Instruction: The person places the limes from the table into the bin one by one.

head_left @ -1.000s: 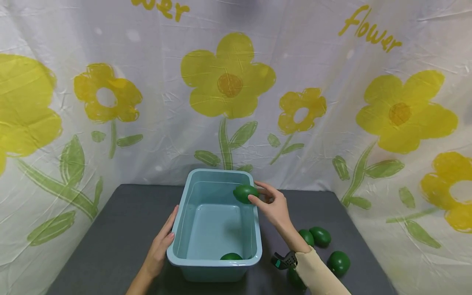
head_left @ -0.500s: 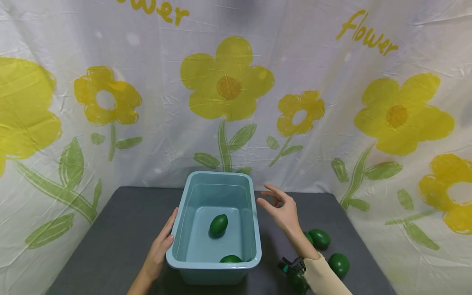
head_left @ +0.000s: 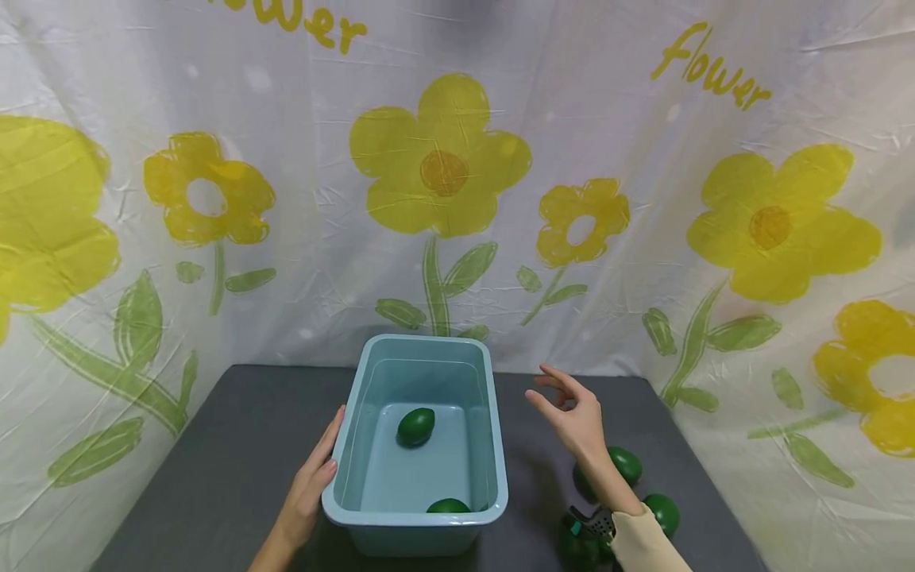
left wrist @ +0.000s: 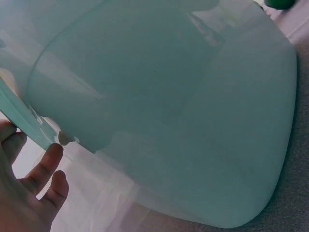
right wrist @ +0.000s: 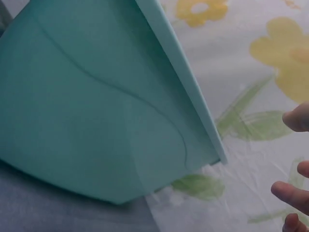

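A light blue plastic basin stands upright on the dark table. Inside lie two dark green limes: one lime toward the middle of the floor, another lime partly hidden by the near wall. My left hand rests against the basin's left side, its fingers extended along the rim; in the left wrist view, its fingertips touch the rim edge. To the right of the basin, my right hand hovers with nothing in it, thumb and fingers spread apart.
Several more limes lie on the table at the right, among them a lime behind my right forearm and a lime beside the sleeve. A white cloth printed with yellow flowers hangs around the table.
My right hand let go of a lime, which dropped into the basin and rolled slightly left. The hand then moved right, away from the rim. My left hand stayed at the basin.
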A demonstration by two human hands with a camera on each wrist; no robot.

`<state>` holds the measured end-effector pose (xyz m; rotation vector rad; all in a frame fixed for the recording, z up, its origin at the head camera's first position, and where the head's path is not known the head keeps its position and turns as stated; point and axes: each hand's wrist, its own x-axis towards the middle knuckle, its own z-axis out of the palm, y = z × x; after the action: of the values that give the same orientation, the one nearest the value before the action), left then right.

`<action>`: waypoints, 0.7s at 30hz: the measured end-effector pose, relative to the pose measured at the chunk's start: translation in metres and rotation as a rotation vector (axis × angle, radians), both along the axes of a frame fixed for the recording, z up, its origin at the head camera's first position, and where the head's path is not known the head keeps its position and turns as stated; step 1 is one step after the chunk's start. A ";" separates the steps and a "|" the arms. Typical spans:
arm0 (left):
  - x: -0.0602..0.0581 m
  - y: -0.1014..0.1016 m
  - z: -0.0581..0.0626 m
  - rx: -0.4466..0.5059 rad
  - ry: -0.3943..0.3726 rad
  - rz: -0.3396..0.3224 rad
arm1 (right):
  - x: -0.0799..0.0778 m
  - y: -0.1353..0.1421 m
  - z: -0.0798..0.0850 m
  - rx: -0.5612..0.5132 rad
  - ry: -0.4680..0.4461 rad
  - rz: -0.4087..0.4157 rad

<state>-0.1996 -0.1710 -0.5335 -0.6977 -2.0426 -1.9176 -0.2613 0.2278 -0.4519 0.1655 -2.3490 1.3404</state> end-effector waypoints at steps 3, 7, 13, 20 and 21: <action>0.000 0.000 0.000 -0.002 -0.006 0.000 | 0.002 0.006 -0.004 0.027 0.025 -0.025; -0.001 0.000 0.000 0.002 -0.001 0.002 | 0.004 0.014 -0.011 0.078 0.046 -0.054; 0.000 0.001 -0.002 0.012 0.014 -0.018 | 0.012 0.033 -0.024 0.249 0.041 -0.088; 0.000 0.001 -0.003 0.013 0.005 -0.009 | 0.011 0.065 -0.036 0.437 -0.085 -0.078; 0.000 0.001 -0.002 0.013 0.008 -0.008 | 0.009 0.070 -0.036 0.450 -0.111 -0.087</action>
<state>-0.1999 -0.1704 -0.5360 -0.7104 -2.0239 -1.9277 -0.2523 0.2974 -0.4879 0.1214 -2.6875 0.7828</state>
